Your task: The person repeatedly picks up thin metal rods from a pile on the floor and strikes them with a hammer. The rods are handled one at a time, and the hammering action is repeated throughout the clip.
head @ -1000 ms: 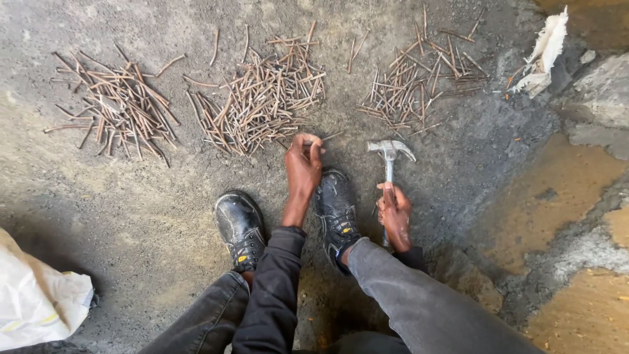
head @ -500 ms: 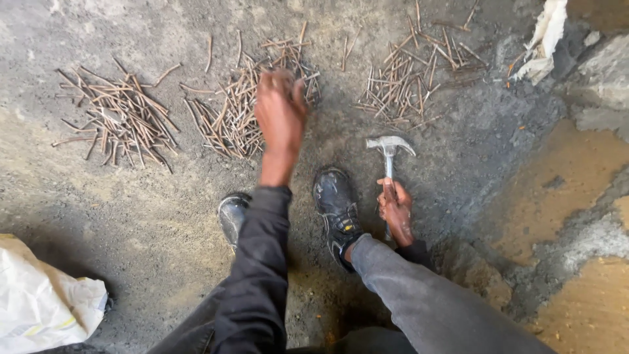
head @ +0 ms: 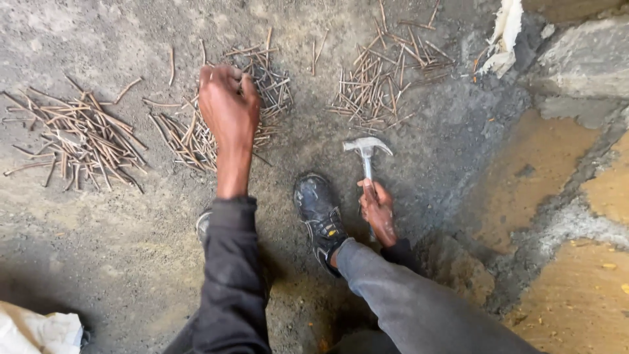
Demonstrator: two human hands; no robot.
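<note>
Left hand (head: 227,108) has moved from the shoe (head: 320,213) out onto the middle nail pile (head: 196,134), fingers curled pinching nails; right hand (head: 378,211) stays clamped round the hammer (head: 367,157) handle.

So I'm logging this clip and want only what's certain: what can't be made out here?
Head view only:
- Left hand: its back hides the fingertips, so whether it grips any of the middle nail pile is unclear.
- Hammer: right hand covers the lower handle.
- Left shoe: mostly under the sleeve.
- White bag: cut by the bottom edge.
</note>
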